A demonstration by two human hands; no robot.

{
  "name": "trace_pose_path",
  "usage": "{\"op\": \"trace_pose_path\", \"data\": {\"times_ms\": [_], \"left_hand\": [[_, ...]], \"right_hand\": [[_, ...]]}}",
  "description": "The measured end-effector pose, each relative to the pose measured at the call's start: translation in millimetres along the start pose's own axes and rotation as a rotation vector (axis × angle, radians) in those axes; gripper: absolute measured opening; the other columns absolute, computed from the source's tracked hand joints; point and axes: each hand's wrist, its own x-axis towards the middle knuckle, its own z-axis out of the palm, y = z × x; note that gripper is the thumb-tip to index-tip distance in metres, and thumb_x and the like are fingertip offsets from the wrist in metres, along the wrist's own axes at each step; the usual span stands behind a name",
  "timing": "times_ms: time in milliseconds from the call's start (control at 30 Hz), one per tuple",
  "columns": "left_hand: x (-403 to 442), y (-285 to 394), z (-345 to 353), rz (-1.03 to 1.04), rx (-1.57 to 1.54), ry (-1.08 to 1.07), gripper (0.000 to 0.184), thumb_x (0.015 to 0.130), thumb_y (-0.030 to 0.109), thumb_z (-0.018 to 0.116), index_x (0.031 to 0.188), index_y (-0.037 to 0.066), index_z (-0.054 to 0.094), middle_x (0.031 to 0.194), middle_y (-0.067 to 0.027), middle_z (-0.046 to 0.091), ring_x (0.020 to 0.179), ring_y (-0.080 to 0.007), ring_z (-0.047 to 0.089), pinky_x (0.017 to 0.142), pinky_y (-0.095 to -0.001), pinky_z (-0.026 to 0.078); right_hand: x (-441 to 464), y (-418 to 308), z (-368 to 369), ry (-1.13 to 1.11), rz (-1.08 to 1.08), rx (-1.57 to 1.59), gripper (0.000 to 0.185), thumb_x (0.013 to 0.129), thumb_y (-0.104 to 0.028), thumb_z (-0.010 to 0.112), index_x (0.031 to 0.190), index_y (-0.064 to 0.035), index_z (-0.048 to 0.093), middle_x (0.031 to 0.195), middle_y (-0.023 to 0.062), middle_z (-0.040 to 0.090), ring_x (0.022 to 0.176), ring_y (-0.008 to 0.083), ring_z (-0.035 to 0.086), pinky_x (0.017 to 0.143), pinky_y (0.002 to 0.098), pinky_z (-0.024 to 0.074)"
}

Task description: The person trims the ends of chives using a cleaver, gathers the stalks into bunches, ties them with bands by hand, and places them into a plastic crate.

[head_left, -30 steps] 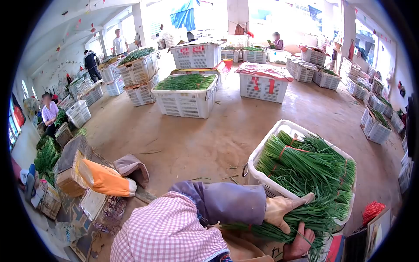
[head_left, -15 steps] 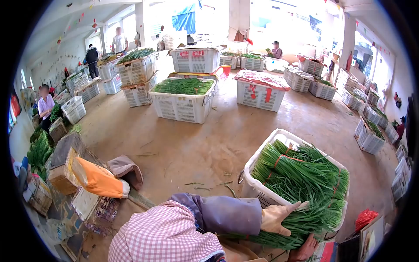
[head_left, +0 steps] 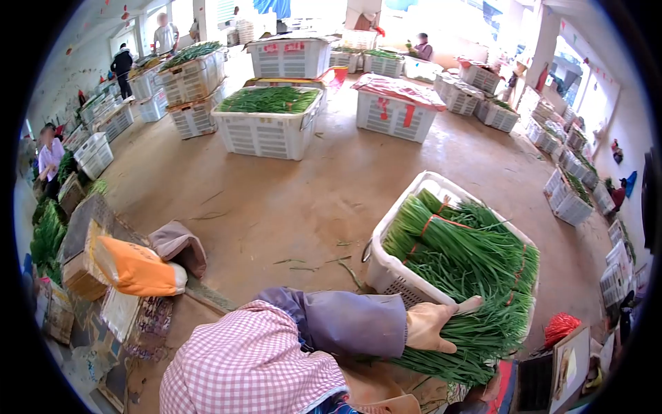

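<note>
My left hand (head_left: pixel 429 327), in a beige glove, rests over leafy garlic chives (head_left: pixel 452 359) at the near side of a white plastic crate (head_left: pixel 386 274). Leaves pass between its thumb and its outstretched fingers, and they hang over the crate's near rim. My right hand (head_left: pixel 485 395) is at the bottom edge, low beside the same leaves. It is blurred and its fingers are mostly hidden. Inside the crate lie bundles of chives (head_left: pixel 458 248) tied with orange-red bands. A purple sleeve (head_left: pixel 355 323) covers my left forearm.
A chive-filled crate (head_left: pixel 269 131) and a covered crate (head_left: pixel 396 114) stand ahead on the floor. To my left are an orange cloth item (head_left: pixel 141 268) and wooden boxes (head_left: pixel 83 259). Red netting (head_left: pixel 560 328) lies at the right. Several people sit or stand farther off.
My view has tilted down, so the surroundings sit higher in the picture. My left hand has shifted slightly nearer to me against the crate. My right hand shows less clearly now.
</note>
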Motion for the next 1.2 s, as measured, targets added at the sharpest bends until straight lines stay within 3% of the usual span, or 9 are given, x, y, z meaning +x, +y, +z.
{"op": "trace_pose_path", "data": {"times_ms": [33,167,300,600,700,833,1067,1133,1200], "left_hand": [[-0.8,3.9,-2.9,-0.04,0.0,-0.016,0.098,0.078,0.029,0.077,0.155,0.003,0.022,0.126,-0.0275,0.06,0.123,-0.0373,0.056,0.107,-0.0402,0.043],[14.6,-19.7,9.2,-0.076,0.016,-0.016,0.08,0.081,0.039,0.075,0.141,-0.004,0.042,0.124,-0.0285,0.061,0.12,-0.0396,0.058,0.104,-0.042,0.044],[22.8,-33.6,23.2,-0.064,0.059,0.021,0.066,0.083,0.039,0.076,0.133,0.0,0.054,0.122,-0.0245,0.063,0.118,-0.0339,0.06,0.102,-0.0398,0.046],[22.4,-31.6,35.2,-0.025,-0.08,0.007,0.058,0.089,0.03,0.072,0.131,-0.006,0.057,0.115,-0.0227,0.068,0.109,-0.0252,0.065,0.097,-0.0351,0.049],[15.5,-10.8,29.7,-0.097,-0.147,-0.079,0.054,0.09,0.028,0.071,0.13,-0.007,0.058,0.113,-0.0199,0.07,0.103,-0.0235,0.067,0.093,-0.034,0.05],[4.6,4.5,30.6,-0.099,-0.217,-0.131,0.047,0.092,0.023,0.068,0.125,-0.009,0.059,0.104,-0.0162,0.07,0.09,-0.0192,0.066,0.083,-0.0322,0.052],[19.3,-22.8,49.1,0.147,-0.142,-0.077,0.046,0.09,0.021,0.071,0.125,-0.008,0.059,0.103,-0.0167,0.071,0.093,-0.02,0.067,0.085,-0.0324,0.052],[24.1,-27.3,53.7,0.041,-0.248,-0.142,0.046,0.09,0.02,0.071,0.124,-0.008,0.059,0.103,-0.0166,0.071,0.092,-0.0197,0.067,0.084,-0.0323,0.052],[33.1,-32.8,56.1,0.017,-0.293,-0.172,0.046,0.089,0.018,0.071,0.124,-0.009,0.059,0.102,-0.0156,0.071,0.091,-0.0179,0.066,0.083,-0.0312,0.052]], "right_hand": [[-25.3,-39.0,21.1,-0.026,0.216,0.303,0.032,0.092,-0.011,0.062,0.123,-0.0002,0.061,0.112,0.013,0.068,0.093,0.028,0.068,0.081,0.0393,0.0569],[31.3,-8.7,-117.5,0.082,-0.385,-0.376,0.028,0.093,-0.007,0.057,0.119,-0.0005,0.062,0.098,0.0106,0.069,0.076,0.0184,0.063,0.064,0.0293,0.0539],[-78.8,-163.6,6.2,0.372,-0.026,-0.172,0.029,0.089,-0.007,0.063,0.117,0.0004,0.062,0.099,0.0116,0.066,0.069,0.0169,0.057,0.057,0.0274,0.0486],[-187.4,-206.6,168.8,0.107,-0.666,-0.645,0.017,0.093,0.002,0.059,0.109,0.0015,0.065,0.084,0.0026,0.068,0.067,0.0085,0.057,0.061,0.0214,0.0446],[-203.1,-212.9,177.8,0.073,-0.574,-0.659,0.016,0.094,-0.001,0.059,0.109,0.0017,0.065,0.084,0.0043,0.068,0.071,0.0083,0.059,0.064,0.0222,0.047],[-227.3,-214.1,189.7,0.033,-0.272,-0.253,0.013,0.092,-0.002,0.064,0.104,0.0023,0.067,0.084,0.0083,0.068,0.072,0.0125,0.062,0.069,0.0261,0.0503],[-233.5,-202.3,204.1,0.167,-0.856,-0.905,0.015,0.083,-0.001,0.069,0.098,-0.0023,0.067,0.086,0.0087,0.067,0.075,0.026,0.065,0.069,0.0336,0.0523],[-223.9,-195.5,210.3,-0.08,-0.936,-1.155,0.043,0.075,-0.015,0.077,0.114,-0.01,0.062,0.101,0.0088,0.064,0.096,0.0299,0.062,0.088,0.0442,0.0474],[-216.6,-189.1,227.7,-0.113,-0.793,-1.4,0.058,0.07,-0.016,0.08,0.123,-0.009,0.058,0.103,0.0117,0.065,0.099,0.0334,0.062,0.085,0.0472,0.0471]]}}
